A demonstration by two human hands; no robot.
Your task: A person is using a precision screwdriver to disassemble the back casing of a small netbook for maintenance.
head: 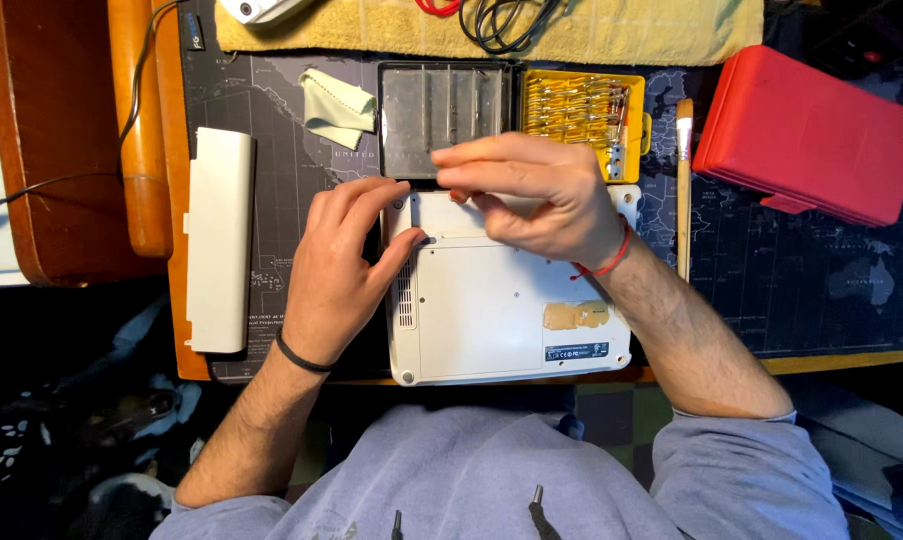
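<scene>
Your left hand (344, 262) rested on the upturned white laptop (507, 310), its thumb pressed at the top left corner and the fingers curled loosely, closed on nothing. Your right hand (537, 195) hovered over the laptop's rear edge with the fingertips pinched together; whether they held a screw or a small bit I could not tell. It looked like the screw-removal stage on the base panel. A next move would have called for a steady pinch and a straight lift. The laptop lay at the near edge of the tabletop (802, 280), on a dark map-printed mat. Behind it sat the open yellow bit case (582, 110), a pale cloth (339, 105), a white battery (219, 240) to the left, a brush (684, 180) and a red box (807, 135) to the right.
</scene>
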